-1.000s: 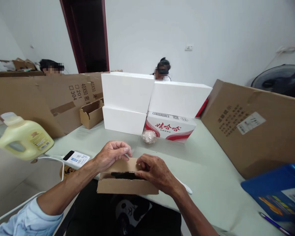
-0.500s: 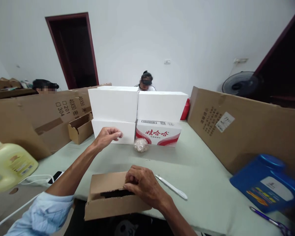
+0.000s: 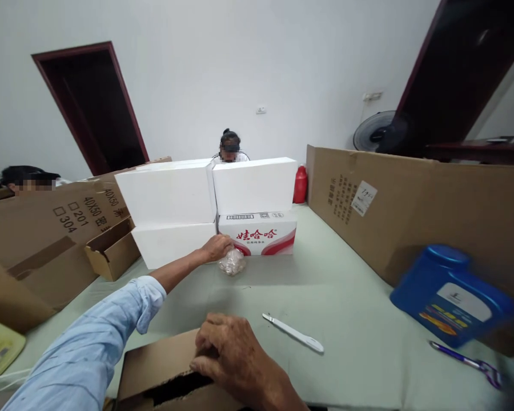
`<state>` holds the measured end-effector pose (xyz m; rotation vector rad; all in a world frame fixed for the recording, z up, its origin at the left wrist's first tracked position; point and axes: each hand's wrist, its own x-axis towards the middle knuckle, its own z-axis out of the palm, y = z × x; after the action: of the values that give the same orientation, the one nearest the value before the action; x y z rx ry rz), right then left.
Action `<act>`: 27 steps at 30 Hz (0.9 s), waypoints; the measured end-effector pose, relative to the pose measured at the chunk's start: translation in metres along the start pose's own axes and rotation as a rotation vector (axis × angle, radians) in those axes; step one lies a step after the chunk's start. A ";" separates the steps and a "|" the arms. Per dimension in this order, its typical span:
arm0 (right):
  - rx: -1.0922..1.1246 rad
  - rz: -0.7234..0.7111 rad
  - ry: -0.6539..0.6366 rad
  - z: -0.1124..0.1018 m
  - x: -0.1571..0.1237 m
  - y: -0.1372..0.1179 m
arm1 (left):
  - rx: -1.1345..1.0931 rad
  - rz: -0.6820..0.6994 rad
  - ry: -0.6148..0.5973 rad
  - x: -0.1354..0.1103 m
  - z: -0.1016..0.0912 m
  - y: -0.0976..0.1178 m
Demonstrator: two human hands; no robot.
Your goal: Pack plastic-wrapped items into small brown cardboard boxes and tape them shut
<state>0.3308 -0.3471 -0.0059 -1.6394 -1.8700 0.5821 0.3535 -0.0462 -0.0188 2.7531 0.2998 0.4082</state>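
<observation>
My left hand (image 3: 218, 248) reaches forward, its fingers closed at the top of a crumpled clear plastic bag (image 3: 232, 263). The bag sits in front of the printed white carton (image 3: 257, 235) with red bands. Near me, my right hand (image 3: 233, 354) is curled over the edge of a brown cardboard box (image 3: 158, 365), gripping its flap. A dark gap shows between the flap and the box's front wall; what lies inside is hidden. To the right of that hand a white craft knife (image 3: 294, 334), shaped like a scalpel, lies on the table (image 3: 346, 297).
White boxes (image 3: 167, 197) stand stacked at the back. Large cardboard sheets (image 3: 411, 211) wall both sides. A small open carton (image 3: 113, 251) is at left. On the right are a blue jug (image 3: 452, 297) and a purple pen-like tool (image 3: 462, 361). A person (image 3: 230, 147) sits beyond the boxes.
My left hand has moved forward and right from above the table to the plastic bag and closed on its top. My right hand stays on the brown box. The view has turned right.
</observation>
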 end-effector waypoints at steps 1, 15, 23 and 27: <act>-0.002 -0.002 -0.001 0.002 -0.001 0.002 | 0.039 0.005 -0.026 0.003 0.006 -0.005; -0.135 -0.082 -0.081 0.003 0.000 0.007 | 0.087 0.080 -0.082 -0.009 0.058 -0.061; -0.166 -0.113 -0.080 0.002 -0.002 0.007 | -0.153 0.023 0.056 -0.020 0.065 -0.081; -0.159 -0.112 -0.081 0.003 0.000 0.007 | -0.236 -0.043 0.111 -0.017 0.073 -0.088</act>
<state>0.3338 -0.3464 -0.0124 -1.6188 -2.0989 0.4689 0.3471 0.0086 -0.1205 2.4950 0.3161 0.5494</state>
